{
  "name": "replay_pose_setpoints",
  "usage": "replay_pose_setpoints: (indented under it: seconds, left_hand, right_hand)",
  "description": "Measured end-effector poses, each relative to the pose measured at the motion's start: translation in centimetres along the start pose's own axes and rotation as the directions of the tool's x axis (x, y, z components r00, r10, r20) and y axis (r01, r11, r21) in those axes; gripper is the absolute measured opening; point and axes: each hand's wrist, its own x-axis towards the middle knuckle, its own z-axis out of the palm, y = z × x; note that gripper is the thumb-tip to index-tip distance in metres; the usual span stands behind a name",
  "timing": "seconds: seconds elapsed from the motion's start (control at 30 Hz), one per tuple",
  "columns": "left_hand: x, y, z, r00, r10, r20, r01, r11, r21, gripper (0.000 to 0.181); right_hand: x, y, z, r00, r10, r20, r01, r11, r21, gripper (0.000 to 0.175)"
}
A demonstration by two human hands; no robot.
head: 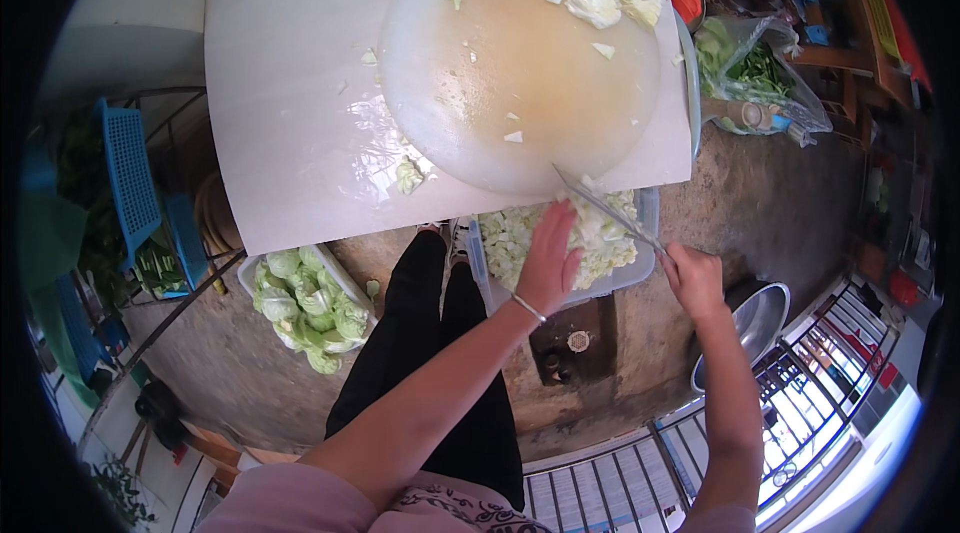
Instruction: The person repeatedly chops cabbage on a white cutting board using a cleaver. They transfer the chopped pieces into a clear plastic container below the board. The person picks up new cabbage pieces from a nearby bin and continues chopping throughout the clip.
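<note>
My right hand (694,282) grips the handle of a knife (611,212), its blade angled up and left past the table's front edge. My left hand (551,255) has its fingers extended beside the blade, over a clear plastic bin (646,272) of chopped cabbage (517,236). Pale cabbage pieces (589,214) lie between the hand and the blade; whether they are falling or resting I cannot tell. Above them is a round, translucent cutting board (525,75) with scattered scraps and larger cabbage leaves (594,9) at its upper right.
The white table (292,97) has a wet patch and a cabbage scrap (409,176) left of the board. On the floor stand a tub (247,270) of cabbage heads (311,300) and a metal basin (761,323). A floor drain (578,341) and a plastic bag of greens (761,75) are also visible.
</note>
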Motion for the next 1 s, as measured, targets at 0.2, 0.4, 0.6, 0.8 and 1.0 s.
replay_pose_setpoints:
  seconds: [0.2,0.4,0.6,0.8,1.0]
  left_hand:
    - [-4.5,-0.6,1.2,0.963,0.014,0.270,-0.010,1.000,-0.017,0.039]
    - [4.0,0.8,-3.2,0.952,0.201,0.233,-0.217,0.975,0.042,0.038]
    - [24.2,1.9,-6.1,0.935,0.354,-0.030,-0.333,0.904,0.269,0.042]
    - [31.8,2.2,-3.0,0.987,-0.006,0.158,-0.089,0.803,0.589,0.052]
    - [28.6,0.1,-4.4,0.975,0.029,0.221,-0.149,0.825,0.546,0.048]
  right_hand:
    - [-8.2,0.8,1.4,0.968,0.248,0.019,-0.248,0.968,-0.024,0.019]
    - [-13.9,-0.9,5.5,0.769,0.634,0.084,-0.629,0.726,0.279,0.018]
    - [-12.5,-5.1,8.3,0.493,0.829,0.264,-0.586,0.093,0.805,0.017]
    - [-8.8,-8.7,6.1,0.435,0.864,0.254,-0.448,-0.038,0.893,0.015]
    - [-6.8,-9.9,4.8,0.493,0.841,0.223,-0.460,0.034,0.887,0.015]
